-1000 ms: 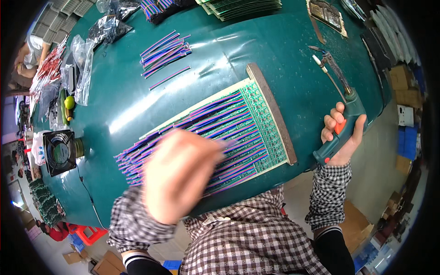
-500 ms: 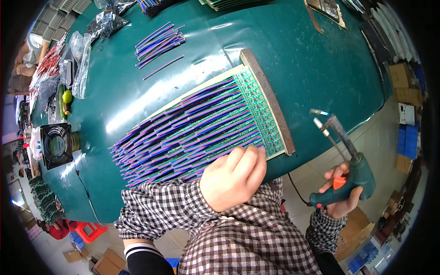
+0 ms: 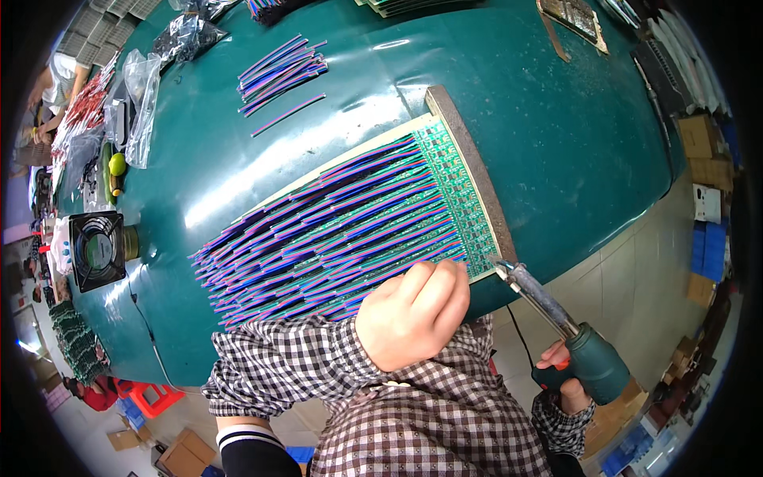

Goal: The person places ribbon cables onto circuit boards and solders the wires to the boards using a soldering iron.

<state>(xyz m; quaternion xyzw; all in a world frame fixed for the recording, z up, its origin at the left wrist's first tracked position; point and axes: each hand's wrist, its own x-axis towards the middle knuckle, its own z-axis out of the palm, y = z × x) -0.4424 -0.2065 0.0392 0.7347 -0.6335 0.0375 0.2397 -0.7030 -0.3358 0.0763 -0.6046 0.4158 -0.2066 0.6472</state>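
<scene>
Green circuit boards (image 3: 461, 191) lie in a row on a pale tray edged by a dark brown bar (image 3: 470, 163). Striped multicoloured ribbon wires (image 3: 334, 226) run leftward from them in dense rows. At the near corner my left hand (image 3: 413, 314) is closed, its fingertips pinching at the end of one ribbon wire; the fingers hide most of it. My right hand (image 3: 566, 374) grips the dark green handle of a soldering gun (image 3: 600, 362) with an orange-red trigger. The gun's metal tip points left and is at the boards' near right corner, close to my left fingertips; contact cannot be made out.
A pile of loose ribbon wires (image 3: 282, 75) lies on the green table mat (image 3: 556, 135). A black fan (image 3: 98, 251) and plastic bags (image 3: 141, 107) are at the left. A grimy flat tray (image 3: 574, 22) sits at the far right. Cardboard boxes (image 3: 699, 137) stand beyond the table.
My right hand has swung the soldering gun down and left, bringing its tip from off to the right to the boards' corner. My left hand stays closed at nearly the same place.
</scene>
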